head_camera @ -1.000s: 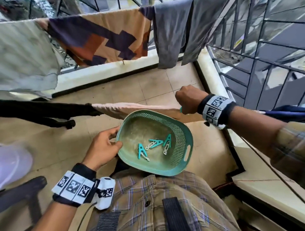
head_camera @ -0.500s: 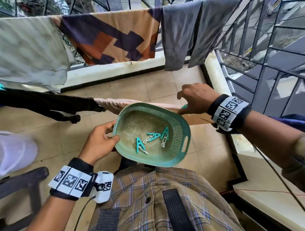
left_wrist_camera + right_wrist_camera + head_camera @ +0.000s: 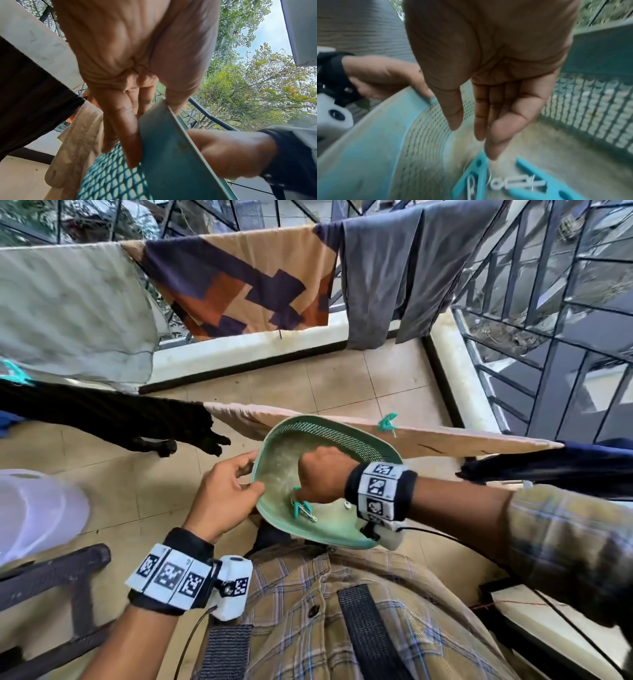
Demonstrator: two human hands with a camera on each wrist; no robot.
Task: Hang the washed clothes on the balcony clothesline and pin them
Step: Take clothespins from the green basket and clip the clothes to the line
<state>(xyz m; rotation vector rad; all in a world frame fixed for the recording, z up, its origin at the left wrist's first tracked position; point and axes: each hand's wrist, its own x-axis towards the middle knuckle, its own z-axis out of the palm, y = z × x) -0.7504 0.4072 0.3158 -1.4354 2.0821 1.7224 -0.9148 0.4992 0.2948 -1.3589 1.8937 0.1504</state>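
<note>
My right hand point(image 3: 323, 475) is no longer up at the beige cloth point(image 3: 445, 441) on the near line; it now reaches down inside the green basket point(image 3: 329, 534), fingers point(image 3: 494, 142) straight and just above the teal pegs point(image 3: 303, 510) on the basket floor. A teal peg point(image 3: 387, 423) now sits clipped on the cloth's top edge where that hand was (it was hidden in my fist before). The pegs in the basket now lie bunched toward its near edge, and the basket tips more steeply toward me, my left hand point(image 3: 224, 496) gripping its left rim.
</note>
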